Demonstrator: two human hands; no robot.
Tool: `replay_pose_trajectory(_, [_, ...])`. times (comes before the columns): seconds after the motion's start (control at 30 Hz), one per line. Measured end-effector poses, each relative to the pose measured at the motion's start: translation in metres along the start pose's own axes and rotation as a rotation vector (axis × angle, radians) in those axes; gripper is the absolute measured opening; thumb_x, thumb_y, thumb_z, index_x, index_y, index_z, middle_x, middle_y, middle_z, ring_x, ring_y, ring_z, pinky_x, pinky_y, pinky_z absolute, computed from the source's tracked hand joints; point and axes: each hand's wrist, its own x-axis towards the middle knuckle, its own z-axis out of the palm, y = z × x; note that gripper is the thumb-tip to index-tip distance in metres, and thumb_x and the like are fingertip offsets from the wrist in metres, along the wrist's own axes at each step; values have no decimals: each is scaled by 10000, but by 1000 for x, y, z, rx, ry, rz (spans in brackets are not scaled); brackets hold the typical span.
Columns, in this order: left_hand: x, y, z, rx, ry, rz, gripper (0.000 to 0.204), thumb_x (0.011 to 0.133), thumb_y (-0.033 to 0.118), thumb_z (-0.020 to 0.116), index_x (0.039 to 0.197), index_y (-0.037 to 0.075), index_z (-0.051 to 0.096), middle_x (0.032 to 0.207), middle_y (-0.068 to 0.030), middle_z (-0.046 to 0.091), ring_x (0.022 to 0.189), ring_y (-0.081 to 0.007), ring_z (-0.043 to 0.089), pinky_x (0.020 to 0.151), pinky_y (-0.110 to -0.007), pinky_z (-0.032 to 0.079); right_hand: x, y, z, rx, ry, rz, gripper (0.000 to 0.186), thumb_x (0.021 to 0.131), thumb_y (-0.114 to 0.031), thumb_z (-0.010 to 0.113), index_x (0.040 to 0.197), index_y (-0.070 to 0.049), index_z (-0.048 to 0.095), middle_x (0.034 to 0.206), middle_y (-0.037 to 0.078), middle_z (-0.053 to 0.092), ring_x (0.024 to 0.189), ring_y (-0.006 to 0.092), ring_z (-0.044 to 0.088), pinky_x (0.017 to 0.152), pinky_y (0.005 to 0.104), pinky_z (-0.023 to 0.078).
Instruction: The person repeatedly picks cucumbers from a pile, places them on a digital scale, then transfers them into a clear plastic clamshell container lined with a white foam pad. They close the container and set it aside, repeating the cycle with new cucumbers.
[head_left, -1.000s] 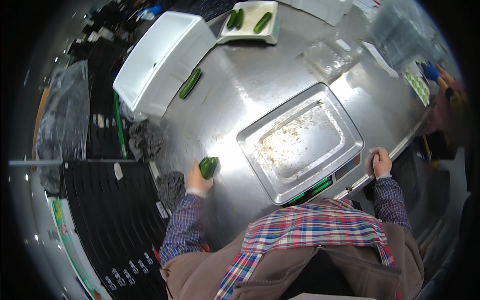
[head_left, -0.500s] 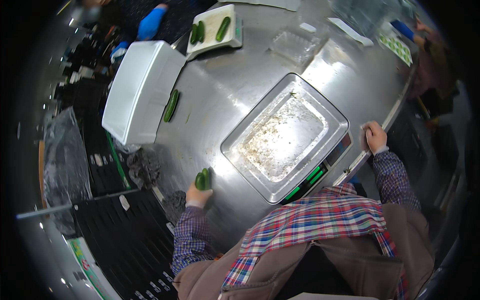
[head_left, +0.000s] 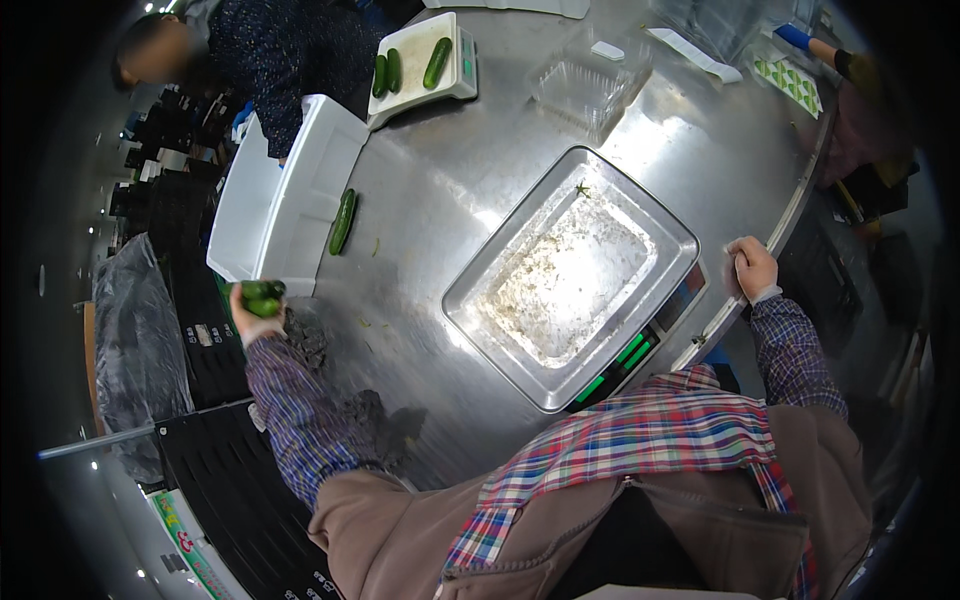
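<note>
My left hand (head_left: 258, 322) is closed around a few short green cucumbers (head_left: 263, 291), lifted at the near end of a white foam box (head_left: 290, 245). Curled at the table's right edge is my right hand (head_left: 752, 268); whatever its fingers may hold is hidden. Between my hands a metal tray (head_left: 485, 345), with wet specks and a green scrap inside, sits on a scale with a green-lit display (head_left: 632, 350). One loose cucumber (head_left: 343, 222) lies against the box's right side.
Further back, a white scale (head_left: 405, 105) carries three cucumbers (head_left: 437, 62). A clear plastic tray (head_left: 575, 95) and a sheet of green stickers (head_left: 788, 85) lie on the metal table (head_left: 420, 230). A co-worker's dark sleeve (head_left: 275, 100) reaches into the foam box. Black crates (head_left: 235, 500) stand at left.
My left hand has carried the cucumbers leftward and away from me, from beside the tray to the foam box. A co-worker has leaned in over the box. My right hand has barely moved.
</note>
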Motion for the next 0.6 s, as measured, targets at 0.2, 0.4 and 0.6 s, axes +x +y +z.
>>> replay_pose_trajectory(0.2, [50,22,18,-52,121,125,422,764,395,652,1070,118,568,1046,-102,580,966,-322,553,793,-485,506,0,-1,0,-9,-4,12,155,778,5,487,875,-57,592,842,110,584,822,296,602,732,325,481])
replay_pose_trajectory(0.4, [69,38,40,-311,59,152,457,916,342,460,1302,96,467,1321,-154,465,1216,-357,433,971,-586,412,1,-5,0,-5,-5,11,150,792,9,483,869,-55,594,843,107,584,825,286,606,739,318,480])
replay_pose_trajectory(0.6, [89,31,47,-423,-205,353,589,923,326,415,1386,-18,297,1430,-172,333,1329,-362,299,1067,-578,288,1,-5,-1,-9,-21,18,148,800,7,480,872,-55,594,846,105,582,826,283,605,744,314,479])
